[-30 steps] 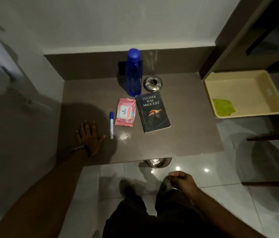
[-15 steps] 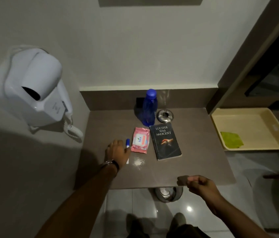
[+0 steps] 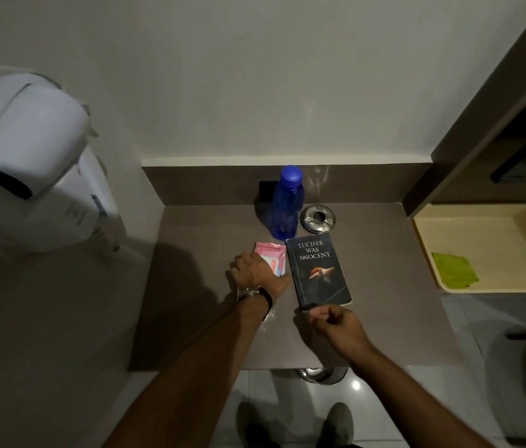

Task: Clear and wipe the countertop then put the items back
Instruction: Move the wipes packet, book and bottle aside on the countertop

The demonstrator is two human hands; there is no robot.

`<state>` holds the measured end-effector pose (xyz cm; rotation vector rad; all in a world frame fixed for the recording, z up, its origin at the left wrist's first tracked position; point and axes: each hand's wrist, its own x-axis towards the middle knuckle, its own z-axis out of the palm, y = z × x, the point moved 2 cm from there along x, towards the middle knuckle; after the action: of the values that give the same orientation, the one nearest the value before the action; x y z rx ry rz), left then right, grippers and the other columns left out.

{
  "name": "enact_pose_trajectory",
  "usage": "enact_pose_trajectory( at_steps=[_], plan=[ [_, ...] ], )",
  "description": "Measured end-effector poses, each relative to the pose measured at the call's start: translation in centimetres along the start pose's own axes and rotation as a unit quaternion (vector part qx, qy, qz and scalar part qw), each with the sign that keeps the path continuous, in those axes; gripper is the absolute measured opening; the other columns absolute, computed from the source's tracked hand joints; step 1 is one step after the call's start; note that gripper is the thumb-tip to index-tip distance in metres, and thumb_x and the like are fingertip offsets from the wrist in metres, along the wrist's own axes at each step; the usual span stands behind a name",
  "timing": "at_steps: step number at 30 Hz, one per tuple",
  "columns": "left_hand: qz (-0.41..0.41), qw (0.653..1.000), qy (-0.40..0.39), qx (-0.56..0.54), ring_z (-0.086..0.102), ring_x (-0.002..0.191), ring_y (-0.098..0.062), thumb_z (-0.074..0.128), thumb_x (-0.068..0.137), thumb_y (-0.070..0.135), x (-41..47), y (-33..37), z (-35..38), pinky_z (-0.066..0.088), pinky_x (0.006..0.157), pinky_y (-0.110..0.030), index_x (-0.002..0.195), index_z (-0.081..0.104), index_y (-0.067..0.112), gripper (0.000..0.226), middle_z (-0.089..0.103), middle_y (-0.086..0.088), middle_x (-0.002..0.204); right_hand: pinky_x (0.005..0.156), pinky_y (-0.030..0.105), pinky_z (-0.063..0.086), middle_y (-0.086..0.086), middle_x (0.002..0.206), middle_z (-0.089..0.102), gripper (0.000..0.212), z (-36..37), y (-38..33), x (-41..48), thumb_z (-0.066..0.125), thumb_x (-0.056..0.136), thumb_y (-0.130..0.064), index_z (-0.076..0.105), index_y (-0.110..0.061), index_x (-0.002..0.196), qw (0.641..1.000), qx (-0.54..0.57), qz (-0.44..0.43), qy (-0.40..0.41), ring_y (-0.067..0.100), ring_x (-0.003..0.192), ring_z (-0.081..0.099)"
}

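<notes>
On the brown countertop (image 3: 391, 286) a blue bottle (image 3: 286, 205) stands at the back, with a steel ashtray (image 3: 317, 218) beside it. In front of them lies a dark book (image 3: 318, 270), and to its left a pink wipes pack (image 3: 276, 255). My left hand (image 3: 255, 273) rests palm down over the pack's left half and hides the pen that lay there. My right hand (image 3: 336, 324) hovers with curled fingers at the book's near corner, nothing visible in it. A little white powder (image 3: 269, 316) shows by my left wrist.
A cream tray (image 3: 488, 231) holding a green cloth (image 3: 454, 270) sits to the right of the counter. A white wall-mounted hair dryer (image 3: 29, 163) sticks out at the left. A steel bin (image 3: 323, 375) stands under the counter's front edge, above a glossy tiled floor.
My left hand slid right from the bare counter onto the pen and the pink pack. My right hand rose from my lap and reached forward to the book's near corner.
</notes>
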<state>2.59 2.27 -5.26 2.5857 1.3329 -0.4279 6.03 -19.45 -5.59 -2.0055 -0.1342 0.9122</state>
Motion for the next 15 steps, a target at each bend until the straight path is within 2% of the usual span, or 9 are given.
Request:
enact_pose_trajectory(
  at_steps=[2, 5, 9, 13, 15],
  plan=[
    [-0.015, 1.000, 0.001, 0.020, 0.054, 0.124, -0.032, 0.064, 0.073, 0.085, 0.3, 0.1, 0.2, 0.047, 0.107, -0.045, 0.143, 0.046, 0.009, 0.105, 0.051, -0.016, 0.138, 0.062, 0.006, 0.050, -0.007, 0.090, 0.078, 0.014, -0.2, 1.2, -0.3, 0.071, 0.094, -0.004, 0.079, -0.015, 0.100, 1.000, 0.000, 0.020, 0.000, 0.006, 0.083, 0.071],
    [-0.022, 1.000, 0.000, 0.018, 0.055, 0.125, -0.032, 0.065, 0.073, 0.083, 0.5, -0.1, 0.7, 0.046, 0.108, -0.046, 0.144, 0.045, 0.008, 0.105, 0.053, -0.016, 0.138, 0.054, 0.007, 0.052, -0.009, 0.082, 0.079, 0.017, -0.8, 2.6, -1.2, 0.071, 0.093, -0.002, 0.080, -0.016, 0.096, 0.998, 0.013, 0.053, 0.009, 0.004, 0.074, 0.074],
    [-0.008, 0.999, 0.018, 0.032, 0.059, 0.116, -0.029, 0.063, 0.073, 0.084, 0.7, -0.1, 0.9, 0.047, 0.104, -0.043, 0.138, 0.051, 0.011, 0.098, 0.059, -0.012, 0.130, 0.058, 0.009, 0.053, -0.002, 0.087, 0.080, 0.015, -0.8, 2.3, -1.7, 0.073, 0.091, -0.001, 0.079, -0.013, 0.094, 0.998, 0.013, 0.061, 0.014, 0.009, 0.081, 0.075],
    [-0.009, 0.999, 0.047, 0.010, 0.062, 0.112, -0.028, 0.064, 0.073, 0.081, 0.5, 0.1, 0.5, 0.048, 0.102, -0.042, 0.130, 0.056, 0.014, 0.088, 0.063, -0.010, 0.123, 0.056, 0.006, 0.051, -0.007, 0.074, 0.078, 0.017, 0.2, 0.3, -1.0, 0.072, 0.090, 0.003, 0.077, -0.012, 0.087, 0.999, 0.014, 0.044, -0.001, -0.002, 0.065, 0.074],
    [-0.004, 0.998, 0.063, -0.005, 0.063, 0.109, -0.027, 0.064, 0.074, 0.080, 0.2, 0.0, -0.1, 0.049, 0.100, -0.041, 0.128, 0.057, 0.016, 0.084, 0.064, -0.008, 0.120, 0.055, 0.005, 0.050, -0.007, 0.076, 0.077, 0.016, 0.8, -1.1, -0.6, 0.071, 0.091, 0.003, 0.077, -0.011, 0.088, 0.999, 0.023, 0.033, -0.010, -0.001, 0.064, 0.073]
  ],
)
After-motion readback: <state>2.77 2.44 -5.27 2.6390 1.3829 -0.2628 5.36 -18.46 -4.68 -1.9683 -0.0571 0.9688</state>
